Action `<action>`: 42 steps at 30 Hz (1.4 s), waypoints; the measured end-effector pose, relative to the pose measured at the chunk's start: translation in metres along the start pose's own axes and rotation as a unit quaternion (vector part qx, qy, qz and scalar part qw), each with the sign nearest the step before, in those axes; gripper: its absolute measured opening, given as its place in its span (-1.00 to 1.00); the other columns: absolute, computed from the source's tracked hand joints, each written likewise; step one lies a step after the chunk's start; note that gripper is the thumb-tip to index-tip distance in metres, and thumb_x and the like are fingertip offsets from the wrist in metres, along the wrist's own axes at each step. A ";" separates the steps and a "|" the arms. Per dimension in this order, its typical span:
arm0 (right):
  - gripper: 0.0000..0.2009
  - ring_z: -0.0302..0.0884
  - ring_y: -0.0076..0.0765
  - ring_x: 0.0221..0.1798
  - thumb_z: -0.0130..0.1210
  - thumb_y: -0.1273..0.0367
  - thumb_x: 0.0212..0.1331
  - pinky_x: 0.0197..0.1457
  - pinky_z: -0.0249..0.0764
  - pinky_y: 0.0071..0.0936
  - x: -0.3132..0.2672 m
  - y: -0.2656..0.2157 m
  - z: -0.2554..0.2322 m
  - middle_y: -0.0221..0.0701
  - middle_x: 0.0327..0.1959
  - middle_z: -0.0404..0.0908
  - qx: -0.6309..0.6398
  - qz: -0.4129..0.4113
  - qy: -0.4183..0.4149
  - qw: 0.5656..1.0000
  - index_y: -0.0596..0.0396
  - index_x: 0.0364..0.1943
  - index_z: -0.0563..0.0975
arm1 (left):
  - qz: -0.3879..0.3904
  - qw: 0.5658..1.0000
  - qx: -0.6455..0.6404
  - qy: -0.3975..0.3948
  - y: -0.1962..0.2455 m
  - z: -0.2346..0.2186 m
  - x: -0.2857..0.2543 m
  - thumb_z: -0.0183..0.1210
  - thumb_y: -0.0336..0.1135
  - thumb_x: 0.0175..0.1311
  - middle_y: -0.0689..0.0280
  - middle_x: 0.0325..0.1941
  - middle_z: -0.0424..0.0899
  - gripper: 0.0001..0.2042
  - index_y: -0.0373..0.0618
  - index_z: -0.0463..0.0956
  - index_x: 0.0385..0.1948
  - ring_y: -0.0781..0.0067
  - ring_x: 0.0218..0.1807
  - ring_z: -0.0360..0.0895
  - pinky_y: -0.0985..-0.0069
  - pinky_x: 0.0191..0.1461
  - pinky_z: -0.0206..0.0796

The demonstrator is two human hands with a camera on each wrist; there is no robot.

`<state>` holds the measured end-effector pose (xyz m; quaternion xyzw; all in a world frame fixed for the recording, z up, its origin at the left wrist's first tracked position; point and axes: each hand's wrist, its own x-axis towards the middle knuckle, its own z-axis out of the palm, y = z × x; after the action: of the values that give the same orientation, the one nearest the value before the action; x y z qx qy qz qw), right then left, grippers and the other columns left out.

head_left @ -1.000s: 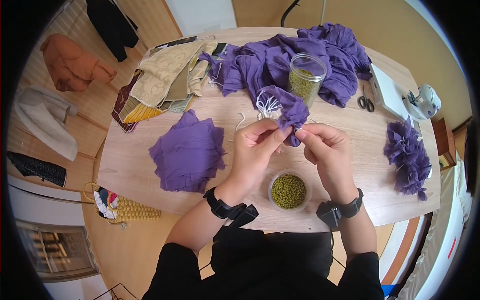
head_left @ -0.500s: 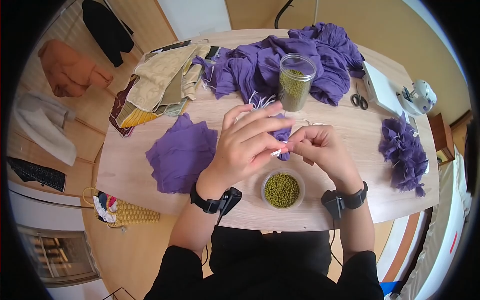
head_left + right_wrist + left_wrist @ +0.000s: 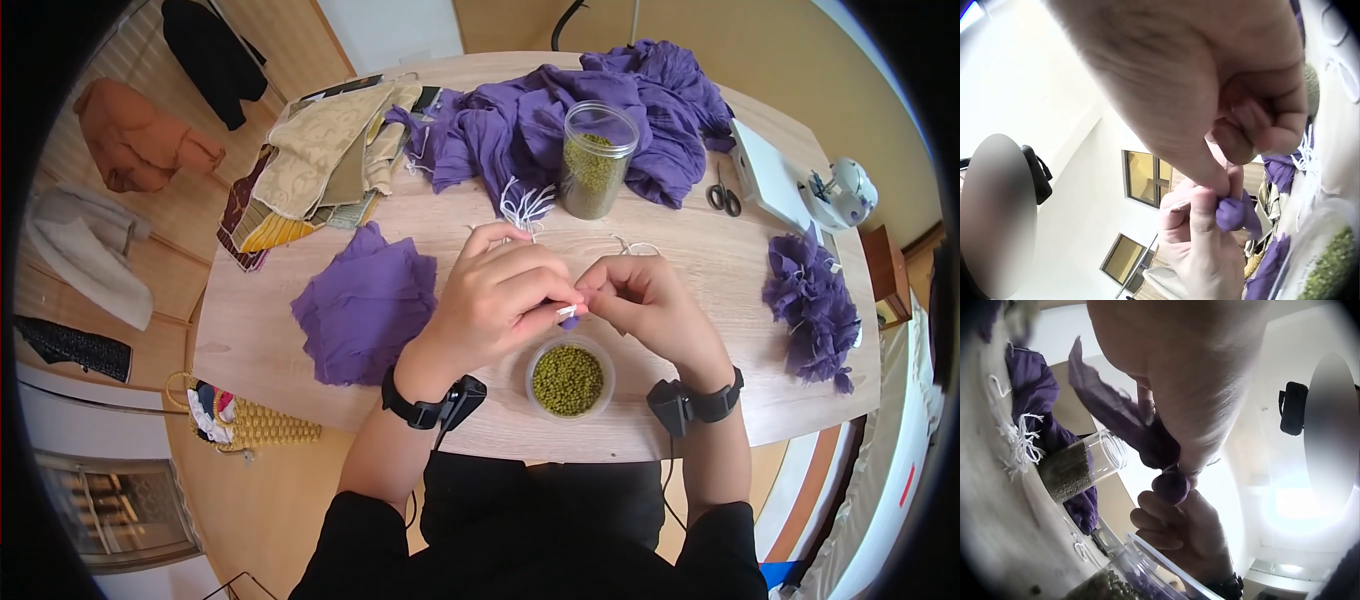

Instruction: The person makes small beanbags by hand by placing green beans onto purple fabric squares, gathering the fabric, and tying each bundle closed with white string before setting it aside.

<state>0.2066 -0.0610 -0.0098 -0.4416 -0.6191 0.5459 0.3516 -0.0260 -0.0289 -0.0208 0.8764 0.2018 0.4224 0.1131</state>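
Note:
In front of the person, both hands meet at a small purple cloth bundle (image 3: 1171, 487), its round knob tied off with white string at the neck. A loose tail of the purple cloth (image 3: 1107, 403) spreads from it in the left wrist view. My left hand (image 3: 495, 300) pinches the bundle between thumb and fingers, with a bit of white string (image 3: 568, 311) showing at the fingertips. My right hand (image 3: 650, 305) pinches the string close against the knob, its other fingers curled. Below them stands a small round tub of green beans (image 3: 568, 378).
A tall clear jar of green beans (image 3: 598, 165) stands behind the hands, beside white strings (image 3: 525, 207) and heaped purple cloth (image 3: 500, 125). Purple squares (image 3: 362, 305) lie left; scissors (image 3: 722, 195), a sewing machine (image 3: 845, 195) and gathered purple pieces (image 3: 810, 310) lie right.
The left hand has turned over, its back now facing up, after its fingers spread and folded in again. The hands stay together; the cloth bundle is now mostly hidden under the left hand.

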 end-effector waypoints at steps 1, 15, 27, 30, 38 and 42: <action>-0.89 0.33 -0.83 -0.41 0.23 0.47 0.42 -0.36 0.27 -0.70 0.000 -0.003 0.001 -0.64 -0.43 0.65 0.024 0.003 0.001 1.000 0.24 -0.22 0.72 | -0.025 1.000 0.004 0.005 0.000 0.000 -0.002 0.55 -0.36 0.05 0.46 -0.23 0.81 -0.83 0.03 0.73 -0.37 0.37 -0.11 0.72 0.29 0.25 0.36; -0.86 0.55 -0.78 -0.41 0.28 0.44 0.40 -0.40 0.44 -0.73 0.003 0.003 0.010 -0.54 -0.41 0.74 0.040 -0.001 0.063 0.997 0.21 -0.13 0.78 | -0.178 0.973 -0.099 0.111 0.000 0.014 -0.005 0.49 -0.46 0.20 0.26 -0.39 0.79 -0.91 -0.17 0.78 -0.31 0.41 -0.41 0.70 0.54 -0.34 0.45; -0.89 0.51 -0.79 -0.46 0.37 0.44 0.34 -0.44 0.36 -0.75 0.006 0.010 0.017 -0.57 -0.49 0.70 0.070 -0.011 0.078 0.994 0.19 -0.17 0.80 | -0.261 0.930 -0.220 0.138 0.002 0.019 -0.006 0.47 -0.57 0.21 0.29 -0.32 0.80 -0.90 -0.28 0.73 -0.30 0.61 -0.29 0.71 0.63 -0.21 0.51; -0.89 0.51 -0.78 -0.47 0.37 0.43 0.34 -0.44 0.37 -0.74 0.006 0.011 0.016 -0.57 -0.50 0.70 0.065 -0.010 0.071 0.995 0.20 -0.17 0.80 | -0.217 0.953 -0.165 0.132 0.003 0.017 -0.005 0.47 -0.58 0.19 0.29 -0.33 0.79 -0.90 -0.28 0.73 -0.31 0.59 -0.31 0.71 0.63 -0.22 0.50; -0.86 0.55 -0.76 -0.40 0.34 0.41 0.39 -0.36 0.46 -0.71 0.009 0.014 0.013 -0.54 -0.42 0.73 0.125 0.002 0.042 0.991 0.20 -0.14 0.79 | -0.207 0.957 -0.152 0.136 0.006 0.016 -0.005 0.49 -0.59 0.14 0.31 -0.37 0.74 -0.88 -0.26 0.72 -0.36 0.59 -0.32 0.63 0.62 -0.23 0.41; -0.86 0.57 -0.76 -0.36 0.32 0.43 0.40 -0.32 0.48 -0.72 0.008 0.012 0.014 -0.52 -0.35 0.74 0.138 0.009 0.030 0.990 0.20 -0.10 0.78 | -0.214 0.956 -0.156 0.125 0.004 0.017 -0.006 0.48 -0.59 0.17 0.32 -0.34 0.74 -0.89 -0.25 0.72 -0.35 0.62 -0.31 0.60 0.64 -0.22 0.37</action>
<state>0.1932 -0.0586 -0.0246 -0.4108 -0.5228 0.6157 0.4229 -0.0150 -0.0357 -0.0333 0.7239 0.3293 0.5210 0.3100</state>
